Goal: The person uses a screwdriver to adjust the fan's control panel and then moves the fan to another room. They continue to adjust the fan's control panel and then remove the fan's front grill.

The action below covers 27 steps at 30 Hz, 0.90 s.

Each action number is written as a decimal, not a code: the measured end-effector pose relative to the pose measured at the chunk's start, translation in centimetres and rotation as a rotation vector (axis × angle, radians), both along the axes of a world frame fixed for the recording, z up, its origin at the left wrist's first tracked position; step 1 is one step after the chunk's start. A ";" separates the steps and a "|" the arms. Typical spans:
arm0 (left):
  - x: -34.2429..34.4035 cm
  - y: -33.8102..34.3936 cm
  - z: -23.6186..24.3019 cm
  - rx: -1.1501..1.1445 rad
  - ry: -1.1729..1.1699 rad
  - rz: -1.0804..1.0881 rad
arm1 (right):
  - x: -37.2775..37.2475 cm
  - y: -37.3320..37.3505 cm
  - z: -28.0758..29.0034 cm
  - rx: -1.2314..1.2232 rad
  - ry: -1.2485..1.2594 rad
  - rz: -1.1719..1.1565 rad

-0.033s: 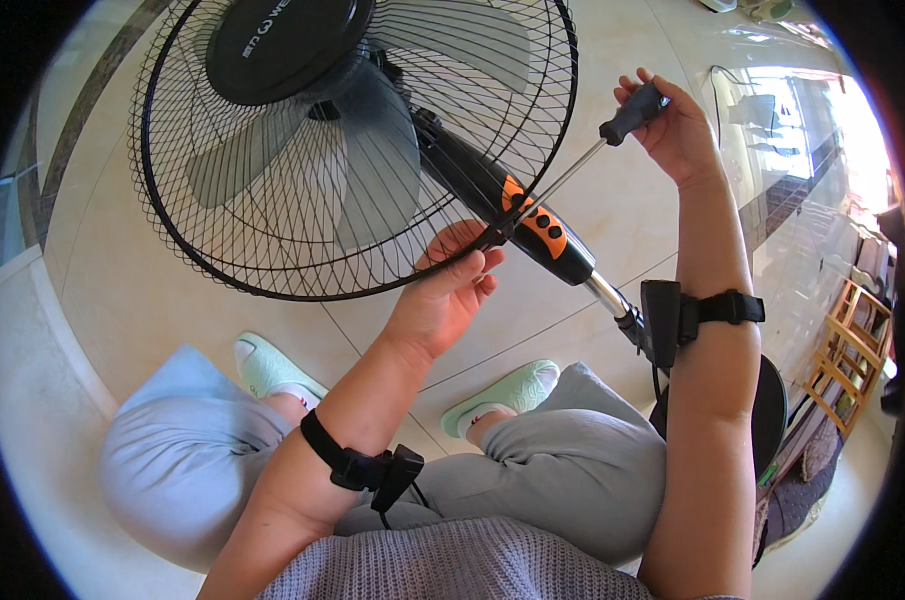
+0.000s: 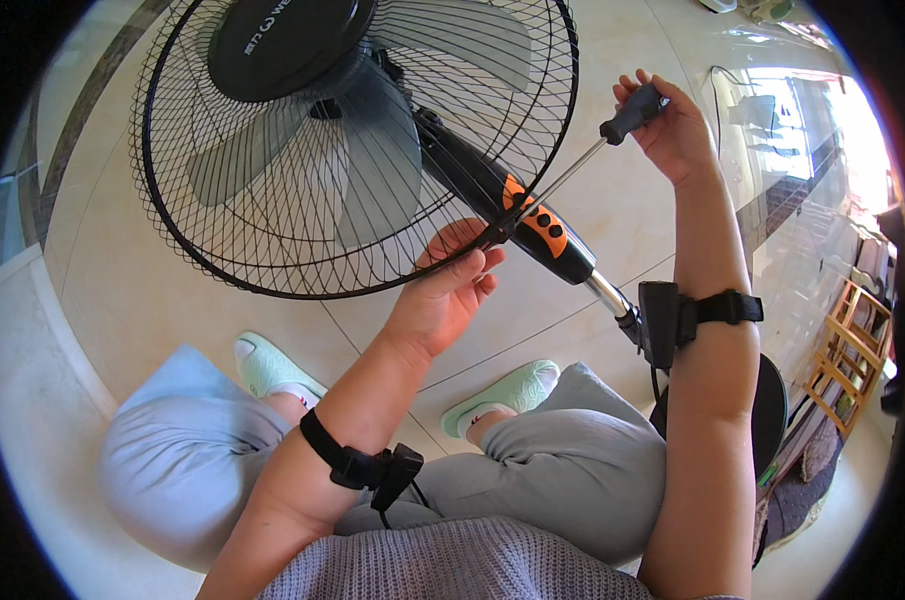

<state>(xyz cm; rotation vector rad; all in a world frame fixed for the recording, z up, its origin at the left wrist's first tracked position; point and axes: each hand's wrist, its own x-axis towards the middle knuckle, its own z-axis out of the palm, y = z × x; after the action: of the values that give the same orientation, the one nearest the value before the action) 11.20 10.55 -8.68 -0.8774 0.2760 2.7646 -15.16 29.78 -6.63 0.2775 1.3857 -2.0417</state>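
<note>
A black standing fan with a wire cage (image 2: 313,296) and grey translucent blades (image 2: 381,165) fills the upper left. My left hand (image 2: 451,275) is closed around the cage's lower right rim, its fingers partly behind the wires. My right hand (image 2: 678,130) grips the dark handle of a screwdriver (image 2: 633,114) at the upper right. The metal shaft slants down left to a small black clip (image 2: 505,228) on the rim beside my left fingers; whether the tip sits in a screw is too small to tell. Behind it is the fan's orange control panel (image 2: 535,222) with black buttons.
The fan's chrome pole (image 2: 607,294) runs down right toward a round black base (image 2: 770,410), partly hidden by my right forearm. My feet in light green slippers (image 2: 278,368) rest on the tiled floor (image 2: 373,340). A wooden rack (image 2: 845,355) stands at the far right.
The fan's cage has shifted very slightly upward at its lower rim. Both hands keep nearly the same place and grip, with the screwdriver still at the clip.
</note>
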 end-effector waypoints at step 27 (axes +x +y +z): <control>2.9 -18.4 -8.2 -0.062 0.304 0.432 | 16.6 -6.7 -2.0 0.425 -0.032 0.454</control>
<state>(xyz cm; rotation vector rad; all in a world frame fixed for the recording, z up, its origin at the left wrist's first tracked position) 14.06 -7.81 -16.86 -0.5792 0.2477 3.3122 1.39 23.06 -8.63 0.1530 1.6780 -1.3642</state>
